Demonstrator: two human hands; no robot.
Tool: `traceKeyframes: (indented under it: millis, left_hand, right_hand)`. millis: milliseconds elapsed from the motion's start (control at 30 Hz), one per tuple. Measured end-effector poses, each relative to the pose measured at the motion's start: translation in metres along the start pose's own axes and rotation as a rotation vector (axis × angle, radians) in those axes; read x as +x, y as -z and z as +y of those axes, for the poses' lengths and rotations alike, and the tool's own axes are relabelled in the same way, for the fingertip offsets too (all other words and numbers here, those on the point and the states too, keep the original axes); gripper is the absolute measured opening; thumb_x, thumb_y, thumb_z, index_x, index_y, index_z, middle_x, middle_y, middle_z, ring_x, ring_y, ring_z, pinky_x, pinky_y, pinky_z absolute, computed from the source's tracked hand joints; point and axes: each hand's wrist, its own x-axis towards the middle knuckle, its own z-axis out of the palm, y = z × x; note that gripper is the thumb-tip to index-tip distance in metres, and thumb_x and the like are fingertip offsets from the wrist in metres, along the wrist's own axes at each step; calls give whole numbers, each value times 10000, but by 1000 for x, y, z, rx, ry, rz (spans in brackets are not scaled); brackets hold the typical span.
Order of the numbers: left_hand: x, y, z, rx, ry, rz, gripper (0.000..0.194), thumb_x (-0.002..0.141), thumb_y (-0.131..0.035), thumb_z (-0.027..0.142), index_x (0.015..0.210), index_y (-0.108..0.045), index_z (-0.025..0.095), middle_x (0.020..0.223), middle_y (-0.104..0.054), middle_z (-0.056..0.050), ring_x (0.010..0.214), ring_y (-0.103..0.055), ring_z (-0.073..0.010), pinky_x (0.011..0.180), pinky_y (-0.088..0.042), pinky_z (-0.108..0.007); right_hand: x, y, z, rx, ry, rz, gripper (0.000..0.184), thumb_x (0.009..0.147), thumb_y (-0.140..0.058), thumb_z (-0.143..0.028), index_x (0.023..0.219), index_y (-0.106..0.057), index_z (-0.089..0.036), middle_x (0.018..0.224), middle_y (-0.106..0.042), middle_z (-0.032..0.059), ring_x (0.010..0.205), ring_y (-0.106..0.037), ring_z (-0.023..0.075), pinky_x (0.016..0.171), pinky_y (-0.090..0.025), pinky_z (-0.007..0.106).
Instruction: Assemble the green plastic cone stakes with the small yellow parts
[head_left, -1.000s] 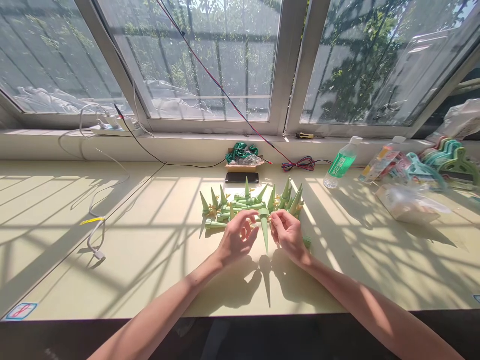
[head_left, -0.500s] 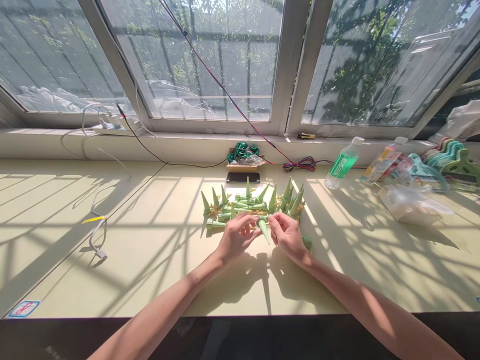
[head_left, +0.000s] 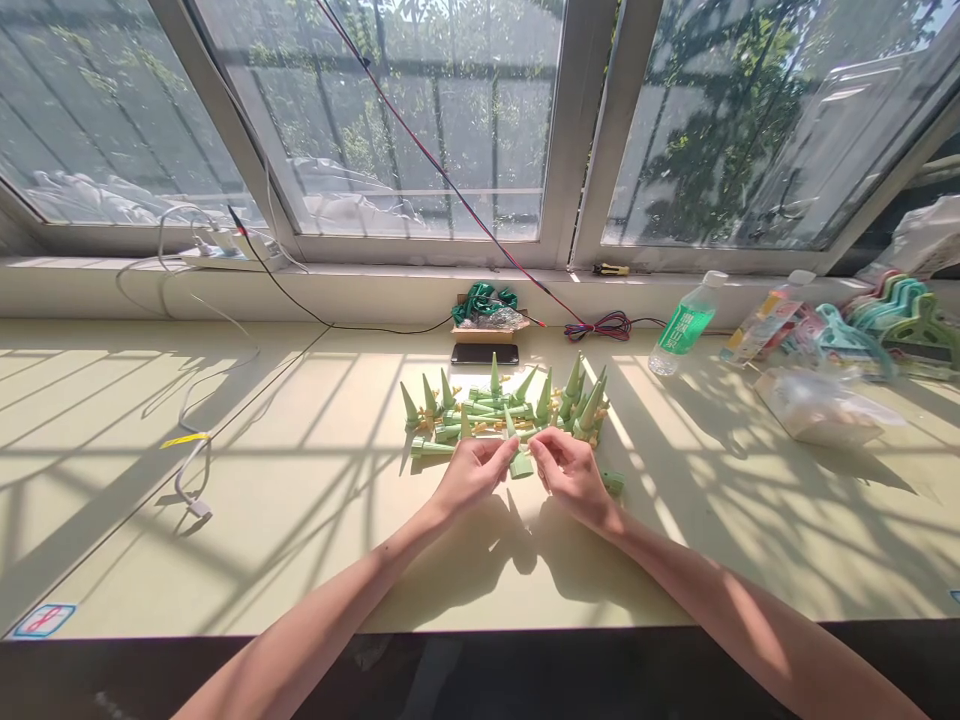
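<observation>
A pale green plastic cone spike [head_left: 518, 452] stands tip-up on the table between my two hands. My left hand [head_left: 474, 473] pinches it from the left with closed fingers. My right hand [head_left: 568, 472] has its fingers closed on the spike's right side. Just behind them lies a cluster of several more green cone spikes [head_left: 495, 405], some upright and some lying flat, with small yellow pieces among them. A short green piece [head_left: 613, 482] lies beside my right wrist.
A black phone [head_left: 484, 354] and a small box of green cord [head_left: 487, 315] lie behind the cluster. A water bottle [head_left: 683, 328], coloured plastic hangers [head_left: 885, 320] and a clear bag [head_left: 817, 405] are at the right. White cables [head_left: 196, 400] trail at the left, a power strip [head_left: 229, 255] on the sill.
The spike, hanging tip-down between my hands a second ago, has been turned over and now stands tip-up on the table. Both hands have shifted slightly away from me.
</observation>
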Motion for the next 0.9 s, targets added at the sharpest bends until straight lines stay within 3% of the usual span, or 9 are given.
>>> traceKeyframes:
  millis: [100, 200, 267, 367, 500, 667, 900]
  left_hand:
    - [0, 0, 0, 0, -73, 68, 440, 943, -563, 468, 639, -541, 151, 566, -515, 14, 471, -450, -77, 413, -341, -187]
    - [-2, 2, -1, 49, -205, 107, 195, 916, -616, 338, 962, -642, 150, 801, -616, -27, 582, -551, -91, 478, -442, -181]
    - [-3, 4, -2, 115, -300, 77, 253, 903, -619, 272, 1133, -629, 165, 944, -630, -58, 619, -570, -87, 510, -486, -184]
    - [-4, 5, -5, 205, -395, 42, 332, 893, -633, 240, 1220, -617, 182, 1026, -619, -77, 614, -554, -73, 520, -507, -185]
    - [-3, 5, -8, 253, -432, 47, 285, 889, -660, 243, 1165, -637, 179, 979, -618, -58, 594, -546, -66, 525, -505, -190]
    - [-2, 4, -9, 242, -422, 65, 144, 884, -682, 276, 960, -657, 157, 885, -623, -40, 592, -551, -77, 519, -475, -194]
    - [-2, 2, -5, 99, -274, 42, 289, 847, -727, 396, 748, -644, 138, 723, -603, -20, 598, -530, -101, 505, -431, -204]
  right_hand:
    - [1, -2, 2, 81, -46, 42, 300, 964, -571, -458, 816, -586, -197, 542, -470, -52, 429, -437, 102, 407, -370, 241]
    - [2, -2, 3, 185, -98, 104, 311, 961, -573, -475, 813, -570, -201, 539, -452, -63, 402, -407, 92, 371, -340, 231]
    - [4, -1, 4, 226, -121, 131, 319, 959, -574, -483, 805, -562, -204, 547, -450, -66, 389, -404, 86, 354, -330, 226]
    - [5, 1, 4, 249, -134, 139, 335, 950, -581, -495, 788, -557, -203, 558, -455, -66, 379, -410, 78, 343, -323, 221]
    - [6, 0, 6, 261, -138, 113, 345, 940, -591, -502, 773, -549, -203, 542, -443, -71, 373, -409, 78, 341, -322, 218]
    - [4, -1, 7, 197, -117, 86, 340, 944, -590, -495, 767, -550, -207, 526, -442, -67, 393, -416, 90, 368, -341, 225]
    - [2, 1, 3, 99, -42, 52, 285, 963, -582, -433, 799, -582, -199, 565, -482, -49, 439, -447, 98, 412, -366, 232]
